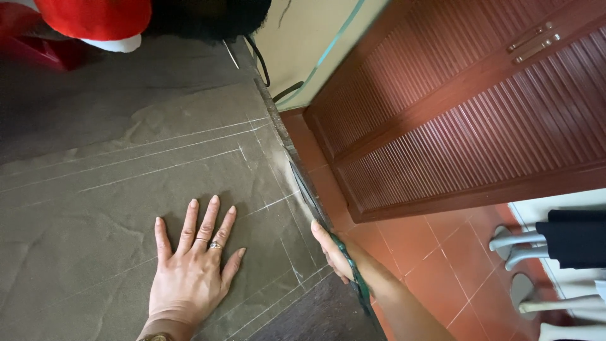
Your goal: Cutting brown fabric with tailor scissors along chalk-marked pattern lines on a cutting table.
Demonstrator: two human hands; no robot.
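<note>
- Fingers [207, 222] of the left hand [189, 275] spread wide and pressed flat, palm down, on the dark olive-brown fabric [76, 221]; nothing gripped. Ring on one finger, and a wristband just shows at the bottom edge of the frame.
- Right hand [331, 252] sits at the table's right edge, thumb up along the rim, fingers curled over and under the edge; how far they close beneath it cannot be told. Forearm comes up from the lower right, off the side of the table.
- Fabric lies spread across the table top, lightly creased, marked with pale chalk lines [158, 151]: several long near-parallel strokes run across it, crossed by lines that follow the right edge. More chalk lines pass just right of the left hand's little finger.
- Fabric reaches the table edge [284, 136] on the right; a darker surface [322, 309] shows beyond its lower right corner.
- Green strip [353, 271] runs along the edge beside the right hand; what it is cannot be told.
- At top left, a red object with a white rim [101, 22], resting beyond the fabric.
- Right of the table: reddish slatted cupboard doors [467, 120] with metal handles, and a red tiled floor [435, 252]; pale chair legs [524, 243] stand at far right.
</note>
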